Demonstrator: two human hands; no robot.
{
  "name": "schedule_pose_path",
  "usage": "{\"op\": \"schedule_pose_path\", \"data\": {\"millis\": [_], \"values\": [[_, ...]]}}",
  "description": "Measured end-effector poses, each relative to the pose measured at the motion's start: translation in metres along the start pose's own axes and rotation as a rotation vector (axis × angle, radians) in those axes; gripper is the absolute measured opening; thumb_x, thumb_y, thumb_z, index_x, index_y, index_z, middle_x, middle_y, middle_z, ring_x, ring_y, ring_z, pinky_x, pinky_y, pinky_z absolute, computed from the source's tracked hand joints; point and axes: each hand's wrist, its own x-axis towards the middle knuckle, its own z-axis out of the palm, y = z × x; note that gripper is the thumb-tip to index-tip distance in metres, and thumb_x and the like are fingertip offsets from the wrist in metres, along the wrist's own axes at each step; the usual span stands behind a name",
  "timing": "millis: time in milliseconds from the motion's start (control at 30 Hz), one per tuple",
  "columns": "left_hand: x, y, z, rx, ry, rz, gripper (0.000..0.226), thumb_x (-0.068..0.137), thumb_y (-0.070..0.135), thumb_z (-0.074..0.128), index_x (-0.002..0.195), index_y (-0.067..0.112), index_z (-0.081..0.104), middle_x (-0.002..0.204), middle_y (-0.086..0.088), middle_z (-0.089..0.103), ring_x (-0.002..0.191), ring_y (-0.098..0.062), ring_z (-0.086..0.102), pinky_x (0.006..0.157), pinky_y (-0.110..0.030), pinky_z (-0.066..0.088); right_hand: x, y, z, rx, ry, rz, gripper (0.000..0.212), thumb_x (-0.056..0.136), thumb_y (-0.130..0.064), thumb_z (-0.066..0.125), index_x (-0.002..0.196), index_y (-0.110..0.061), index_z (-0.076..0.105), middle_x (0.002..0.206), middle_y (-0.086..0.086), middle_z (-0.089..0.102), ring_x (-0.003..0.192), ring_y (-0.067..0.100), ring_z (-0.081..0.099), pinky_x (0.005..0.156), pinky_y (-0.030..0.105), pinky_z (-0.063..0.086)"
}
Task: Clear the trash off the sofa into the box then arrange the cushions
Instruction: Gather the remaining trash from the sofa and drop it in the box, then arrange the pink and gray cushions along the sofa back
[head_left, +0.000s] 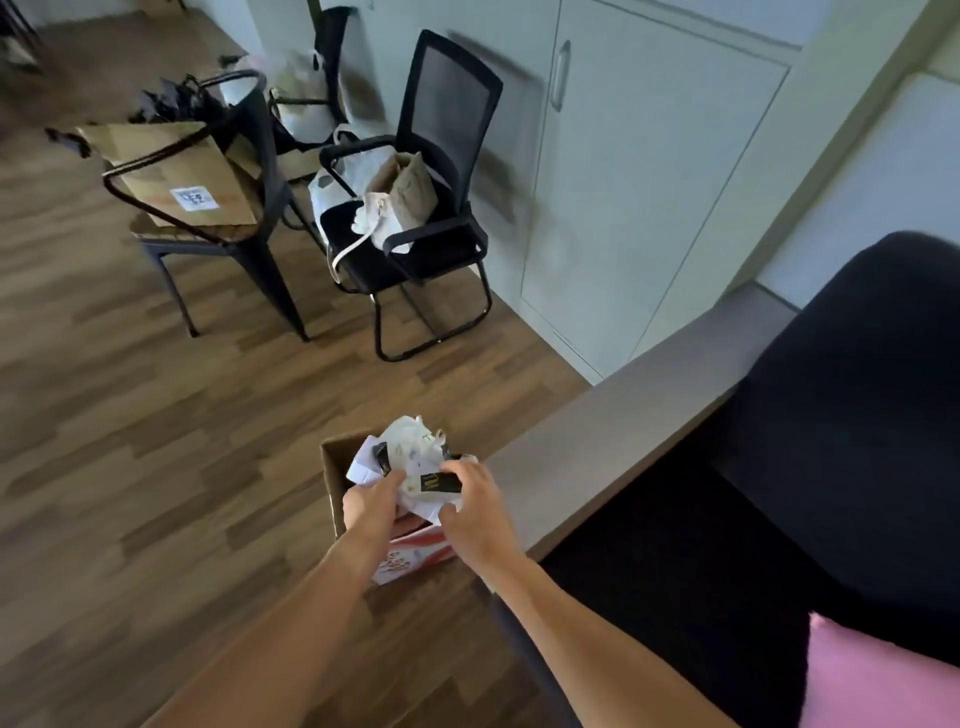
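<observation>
White crumpled trash (415, 457) over the box (332, 467), at 6 o'clock.
Gripped from both sides: left hand (371, 501) fingers and right hand (480, 514) fingers curled onto it. Sofa (831, 467) at 3 o'clock, pink cushion (883, 680) at 5.

— Where is the box (332, 480)?
— On the floor (156, 441), just left of the sofa (779, 519) arm, with trash (415, 457) piled in it.
— And the hands?
— Both over the box: left hand (371, 501) on the left of the trash, right hand (475, 512) on the right, each touching it.
— What's behind?
— Two chairs, well apart from the box. The left chair (208, 218) carries a carton (176, 176); the right chair (441, 218) carries bags (400, 202). Cabinets (649, 182) stand right of them.
— On the sofa?
— A cushion (883, 680), at the near right.
</observation>
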Motion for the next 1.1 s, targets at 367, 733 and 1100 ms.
{"op": "schedule_pose_path", "data": {"millis": [367, 733, 1100], "values": [[0.139, -0.011, -0.039, 0.098, 0.025, -0.107, 0.036, 0.081, 0.034, 0.078, 0.102, 0.008, 0.065, 0.099, -0.013, 0.072, 0.093, -0.031, 0.071, 0.082, -0.049, 0.061, 0.104, 0.025, 0.102, 0.064, -0.25, 0.21, 0.053, 0.094, -0.014, 0.054, 0.144, -0.028, 0.042, 0.147, -0.007, 0.048, 0.131, 0.017, 0.048, 0.099, 0.029, 0.048], [0.111, 0.03, 0.01, 0.437, -0.128, 0.19, 0.007, 0.094, 0.02, 0.063, 0.093, 0.013, 0.066, 0.086, -0.008, 0.068, 0.06, -0.018, 0.06, 0.056, -0.036, 0.055, 0.1, 0.025, 0.026, 0.105, 0.081, 0.05, 0.019, 0.095, -0.01, 0.054, 0.104, -0.014, 0.07, 0.101, 0.001, 0.074, 0.094, 0.015, 0.068, 0.081, 0.026, 0.054], [-0.043, 0.005, 0.153, 0.611, -0.514, 0.478, 0.01, 0.094, 0.012, 0.062, 0.087, 0.015, 0.068, 0.068, -0.001, 0.065, 0.049, -0.012, 0.049, 0.043, -0.023, 0.042, -0.014, 0.111, -0.161, 0.09, 0.409, 0.244, 0.018, 0.094, -0.007, 0.052, 0.093, -0.019, 0.066, 0.088, -0.006, 0.067, 0.08, 0.006, 0.064, 0.065, 0.014, 0.045]]}}
